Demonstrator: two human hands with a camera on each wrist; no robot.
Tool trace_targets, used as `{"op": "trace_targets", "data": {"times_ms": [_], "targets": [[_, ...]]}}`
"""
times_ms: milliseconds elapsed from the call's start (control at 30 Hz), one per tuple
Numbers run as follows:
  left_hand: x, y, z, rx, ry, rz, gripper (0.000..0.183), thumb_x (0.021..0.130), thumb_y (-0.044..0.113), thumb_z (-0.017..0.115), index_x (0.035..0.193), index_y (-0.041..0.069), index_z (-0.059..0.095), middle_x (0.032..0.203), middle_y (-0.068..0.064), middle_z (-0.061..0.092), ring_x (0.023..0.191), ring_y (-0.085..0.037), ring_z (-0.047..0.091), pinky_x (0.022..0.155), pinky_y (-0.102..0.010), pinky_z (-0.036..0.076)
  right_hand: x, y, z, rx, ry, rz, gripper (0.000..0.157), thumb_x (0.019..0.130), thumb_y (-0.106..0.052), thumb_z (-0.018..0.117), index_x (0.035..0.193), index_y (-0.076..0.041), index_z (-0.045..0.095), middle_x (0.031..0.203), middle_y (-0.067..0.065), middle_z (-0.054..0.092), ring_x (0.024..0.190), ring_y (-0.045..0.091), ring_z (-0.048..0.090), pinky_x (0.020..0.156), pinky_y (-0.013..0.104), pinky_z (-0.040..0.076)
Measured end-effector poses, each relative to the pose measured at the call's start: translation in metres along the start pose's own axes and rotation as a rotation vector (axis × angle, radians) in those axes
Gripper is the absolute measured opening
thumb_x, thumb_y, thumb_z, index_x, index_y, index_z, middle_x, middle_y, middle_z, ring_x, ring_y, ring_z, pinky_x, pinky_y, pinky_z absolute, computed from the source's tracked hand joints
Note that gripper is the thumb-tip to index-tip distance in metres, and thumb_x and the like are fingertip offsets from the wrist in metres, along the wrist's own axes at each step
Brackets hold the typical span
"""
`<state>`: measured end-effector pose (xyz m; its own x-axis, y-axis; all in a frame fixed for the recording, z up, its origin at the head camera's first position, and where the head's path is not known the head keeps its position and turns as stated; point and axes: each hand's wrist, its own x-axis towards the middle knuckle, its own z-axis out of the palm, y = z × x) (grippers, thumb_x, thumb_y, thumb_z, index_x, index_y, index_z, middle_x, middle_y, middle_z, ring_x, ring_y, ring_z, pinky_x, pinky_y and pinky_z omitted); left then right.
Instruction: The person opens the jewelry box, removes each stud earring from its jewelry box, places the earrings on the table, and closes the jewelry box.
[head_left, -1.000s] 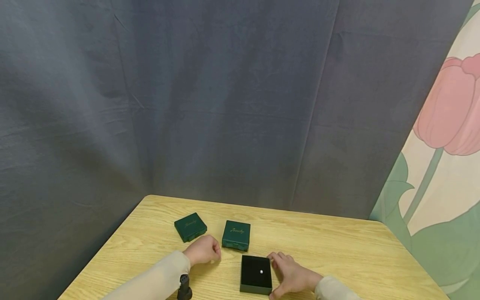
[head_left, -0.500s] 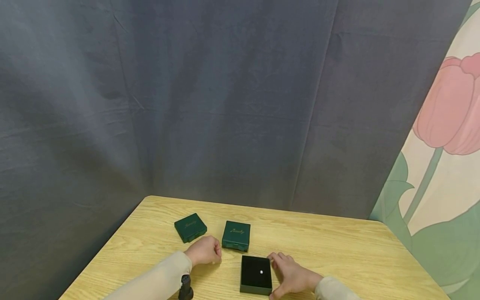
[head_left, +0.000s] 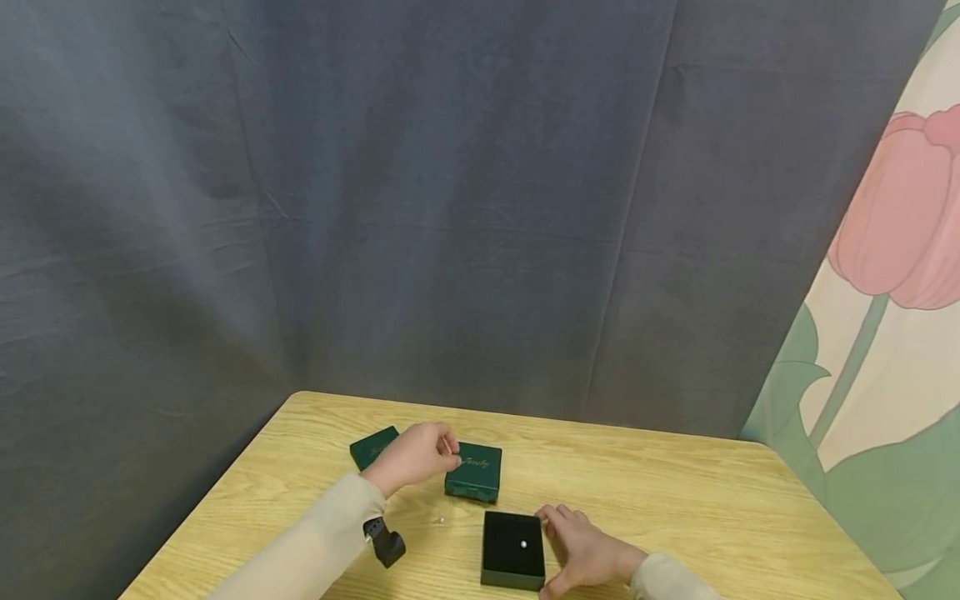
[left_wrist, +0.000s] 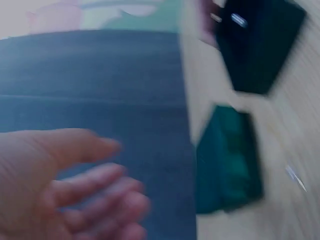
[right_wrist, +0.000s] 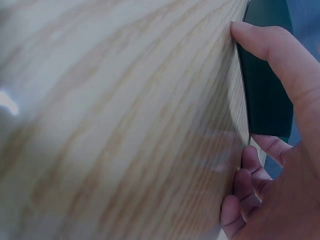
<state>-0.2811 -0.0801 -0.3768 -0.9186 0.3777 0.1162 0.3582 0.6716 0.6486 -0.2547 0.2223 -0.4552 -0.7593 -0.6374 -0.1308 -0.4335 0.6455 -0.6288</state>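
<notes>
My left hand [head_left: 416, 454], its fingers loosely bent with nothing between them, hovers over the table by two closed green jewelry boxes. It partly covers the left box [head_left: 369, 448]; its fingertips overlap the edge of the other closed box [head_left: 477, 473]. On the wood below lies a small pearl stud earring [head_left: 441, 520], a blurred glint in the left wrist view. An open jewelry box [head_left: 512, 578] with a black padded insert bears one pearl stud [head_left: 523, 544]. My right hand [head_left: 588, 552] holds this box's right side, thumb [right_wrist: 260, 40] at one corner and index finger at the other.
The light wooden table [head_left: 675, 500] extends to the right of the hands. Behind it hangs a grey-blue curtain [head_left: 465, 208], and a tulip-patterned wall covering [head_left: 892, 217] is at the right. A black wrist camera [head_left: 386, 546] sits on my left wrist.
My left hand has lifted off the table and moved up and away, its fingers loosened. The pearl stud earring now shows on the wood where the hand was. The right hand stays put.
</notes>
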Motion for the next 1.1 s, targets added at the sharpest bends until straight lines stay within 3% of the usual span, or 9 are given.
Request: {"op": "trace_targets", "data": {"times_ms": [100, 167, 333, 500, 600, 733, 867, 1100], "targets": [[0.005, 0.017, 0.001, -0.152, 0.068, 0.095, 0.007, 0.094, 0.022, 0.063, 0.093, 0.015, 0.065, 0.085, 0.003, 0.062, 0.074, -0.012, 0.057, 0.066, -0.03, 0.048, 0.0, 0.001, 0.0, -0.006, 0.006, -0.005, 0.069, 0.071, -0.033, 0.085, 0.123, -0.018, 0.042, 0.1, -0.001, 0.041, 0.09, 0.015, 0.034, 0.077, 0.031, 0.033], [0.007, 0.027, 0.006, -0.247, 0.07, 0.139, 0.009, 0.096, 0.022, 0.061, 0.094, 0.015, 0.066, 0.087, 0.0, 0.064, 0.077, -0.013, 0.058, 0.069, -0.03, 0.05, 0.0, 0.001, 0.001, -0.005, 0.007, -0.003, 0.069, 0.071, -0.033, 0.085, 0.123, -0.018, 0.042, 0.099, -0.001, 0.041, 0.09, 0.016, 0.034, 0.076, 0.03, 0.033], [0.008, 0.047, 0.025, -0.331, -0.023, 0.181, 0.01, 0.096, 0.024, 0.061, 0.095, 0.016, 0.067, 0.09, 0.002, 0.065, 0.08, -0.011, 0.059, 0.075, -0.028, 0.049, -0.002, 0.001, 0.001, -0.011, 0.013, -0.001, 0.069, 0.07, -0.033, 0.085, 0.122, -0.019, 0.043, 0.099, -0.001, 0.041, 0.089, 0.015, 0.034, 0.075, 0.029, 0.033], [0.01, 0.052, 0.052, -0.167, -0.14, 0.188, 0.004, 0.092, 0.021, 0.066, 0.088, 0.021, 0.067, 0.089, 0.011, 0.064, 0.085, -0.005, 0.059, 0.078, -0.026, 0.05, -0.003, -0.001, 0.0, -0.034, 0.022, -0.011, 0.071, 0.068, -0.036, 0.086, 0.122, -0.021, 0.043, 0.098, -0.002, 0.041, 0.089, 0.013, 0.034, 0.075, 0.029, 0.032], [0.01, 0.046, 0.069, -0.002, -0.209, 0.193, 0.008, 0.089, 0.02, 0.07, 0.084, 0.024, 0.065, 0.091, 0.015, 0.062, 0.092, -0.002, 0.058, 0.082, -0.024, 0.049, -0.003, -0.003, 0.0, -0.035, 0.019, -0.008, 0.071, 0.068, -0.037, 0.086, 0.123, -0.022, 0.043, 0.099, -0.003, 0.041, 0.09, 0.013, 0.034, 0.076, 0.03, 0.033], [0.008, 0.036, 0.084, 0.161, -0.276, 0.202, 0.011, 0.085, 0.018, 0.073, 0.082, 0.024, 0.065, 0.088, 0.014, 0.057, 0.083, -0.001, 0.053, 0.078, -0.02, 0.046, -0.001, -0.005, 0.001, -0.045, 0.02, -0.005, 0.071, 0.069, -0.036, 0.086, 0.123, -0.022, 0.043, 0.099, -0.003, 0.041, 0.09, 0.014, 0.035, 0.077, 0.031, 0.033], [0.006, 0.031, 0.092, 0.229, -0.299, 0.198, 0.011, 0.084, 0.018, 0.074, 0.081, 0.024, 0.065, 0.085, 0.011, 0.053, 0.074, -0.003, 0.046, 0.073, -0.018, 0.042, -0.001, -0.006, 0.002, -0.05, 0.018, 0.01, 0.07, 0.069, -0.036, 0.086, 0.122, -0.021, 0.043, 0.098, -0.003, 0.041, 0.089, 0.015, 0.035, 0.077, 0.031, 0.033], [0.005, 0.03, 0.1, 0.266, -0.308, 0.18, 0.012, 0.084, 0.02, 0.074, 0.08, 0.024, 0.063, 0.082, 0.011, 0.048, 0.069, -0.005, 0.045, 0.068, -0.019, 0.041, -0.002, -0.005, -0.001, -0.03, 0.011, -0.006, 0.067, 0.07, -0.036, 0.085, 0.12, -0.021, 0.044, 0.098, -0.002, 0.041, 0.089, 0.014, 0.034, 0.075, 0.031, 0.032]]}}
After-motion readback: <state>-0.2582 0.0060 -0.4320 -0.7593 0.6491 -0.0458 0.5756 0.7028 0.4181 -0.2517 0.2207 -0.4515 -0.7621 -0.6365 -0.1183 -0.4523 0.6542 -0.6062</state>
